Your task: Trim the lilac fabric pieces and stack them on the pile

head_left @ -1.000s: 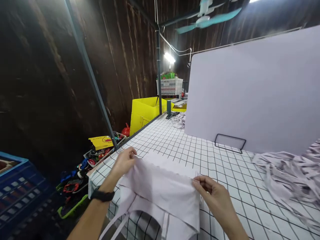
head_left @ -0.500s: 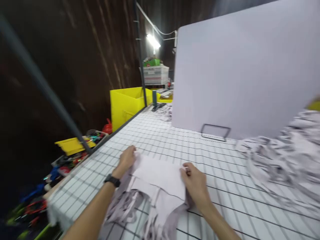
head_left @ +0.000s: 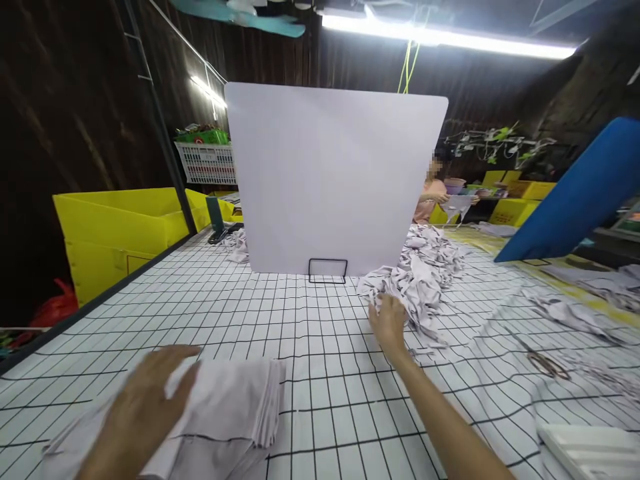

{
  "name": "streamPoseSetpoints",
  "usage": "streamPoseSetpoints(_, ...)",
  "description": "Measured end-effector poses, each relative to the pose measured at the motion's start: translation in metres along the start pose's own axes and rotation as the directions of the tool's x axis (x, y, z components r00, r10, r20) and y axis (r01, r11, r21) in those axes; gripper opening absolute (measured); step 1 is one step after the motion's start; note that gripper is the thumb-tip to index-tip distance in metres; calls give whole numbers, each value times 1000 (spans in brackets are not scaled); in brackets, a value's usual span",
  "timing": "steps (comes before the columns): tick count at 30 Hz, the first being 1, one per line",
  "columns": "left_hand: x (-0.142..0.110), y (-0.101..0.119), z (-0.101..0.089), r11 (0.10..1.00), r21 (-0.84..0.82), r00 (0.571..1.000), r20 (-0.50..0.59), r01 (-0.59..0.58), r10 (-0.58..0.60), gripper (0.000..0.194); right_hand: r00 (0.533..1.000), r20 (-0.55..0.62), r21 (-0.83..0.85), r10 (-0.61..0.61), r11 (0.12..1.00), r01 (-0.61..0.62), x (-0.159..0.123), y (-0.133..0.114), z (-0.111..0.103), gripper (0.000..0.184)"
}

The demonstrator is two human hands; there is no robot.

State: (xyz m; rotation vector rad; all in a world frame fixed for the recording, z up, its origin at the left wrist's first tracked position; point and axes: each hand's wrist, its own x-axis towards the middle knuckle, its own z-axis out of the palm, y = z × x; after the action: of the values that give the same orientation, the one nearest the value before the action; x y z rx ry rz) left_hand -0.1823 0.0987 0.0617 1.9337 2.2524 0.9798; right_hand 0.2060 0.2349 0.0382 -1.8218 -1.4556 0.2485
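My left hand (head_left: pixel 145 400), slightly smeared by motion, is open with thumb and fingers apart above a stack of pale lilac-white cloth pieces (head_left: pixel 233 400). The stack lies flat at the near left, its layered edges facing right. My right hand (head_left: pixel 389 323) reaches forward to the near edge of a loose heap of the same pale cloth (head_left: pixel 423 283). Its fingers are slightly bent and apart, and nothing is seen held in them. Whether the fingertips touch the heap I cannot tell.
A white upright board (head_left: pixel 330 180) stands across the grid-cloth table (head_left: pixel 320 373) with a black wire stand (head_left: pixel 327 270). Scissors (head_left: pixel 545 363) and a white plastic piece (head_left: pixel 590 450) lie right. A blue board (head_left: pixel 570 193) tilts there. Yellow bins (head_left: pixel 120 227) stand left. Another person (head_left: pixel 427 197) handles cloth behind.
The view has swung right. Both hands have let go of the strapped cloth piece they held spread out. My left hand is now over the stack, my right hand at the heap.
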Motion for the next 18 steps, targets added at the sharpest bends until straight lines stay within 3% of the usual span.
streamPoseSetpoints(2, -12, 40, 19, 980, -187, 992, 93, -72, 90, 33, 998, -6, -18, 56, 998, -56, 19, 17, -16, 32)
streamPoseSetpoints(4, -23, 79, 39, 945, -301, 962, 195, -129, 193, 30, 997, 42, -2, 65, 998, -65, 20, 26, -31, 21)
streamPoseSetpoints(6, -30, 114, 56, 916, -373, 923, 281, -147, 262, 28, 992, 119, 50, 37, 998, -44, 7, 32, -52, 17)
streamPoseSetpoints(10, -34, 170, 75, 856, -499, 831, 413, -138, 374, 24, 961, 269, 260, -67, 966, -5, -35, 40, -117, 33)
streamPoseSetpoints(12, -36, 192, 83, 825, -555, 802, 443, -104, 400, 24, 933, 311, 527, -178, 850, -13, -55, 40, -154, 34)
streamPoseSetpoints(14, -43, 210, 91, 782, -618, 770, 459, -82, 444, 27, 912, 339, 662, -231, 748, -56, -71, 37, -187, 34)
streamPoseSetpoints(18, -70, 242, 109, 637, -767, 701, 414, -75, 581, 47, 881, 407, 662, -239, 743, -104, -91, 25, -228, 35)
